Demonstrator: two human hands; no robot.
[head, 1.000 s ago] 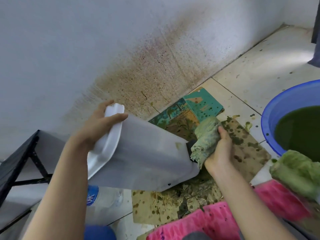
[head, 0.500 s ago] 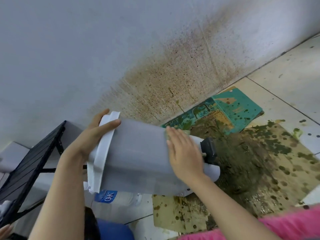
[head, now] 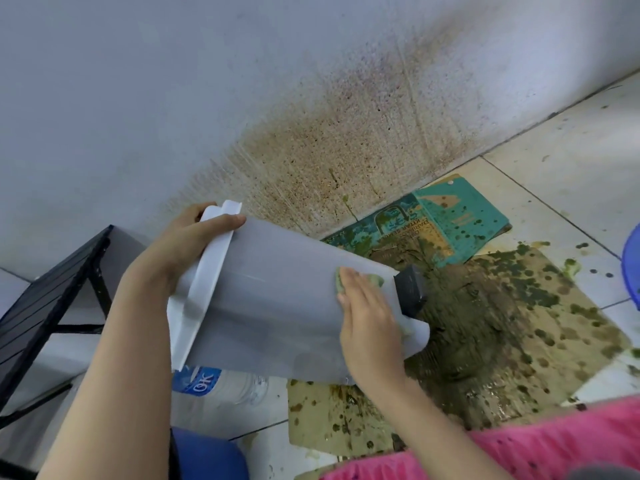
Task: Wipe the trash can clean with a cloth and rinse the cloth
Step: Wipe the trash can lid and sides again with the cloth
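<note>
Grey plastic: one trash can point(head: 277, 306), one green cloth point(head: 376, 280).

Head view — looking down, close, facing wall point(head: 173, 81)

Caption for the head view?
Left hand grips the tilted trash can; right hand presses a green cloth against its side.
</note>
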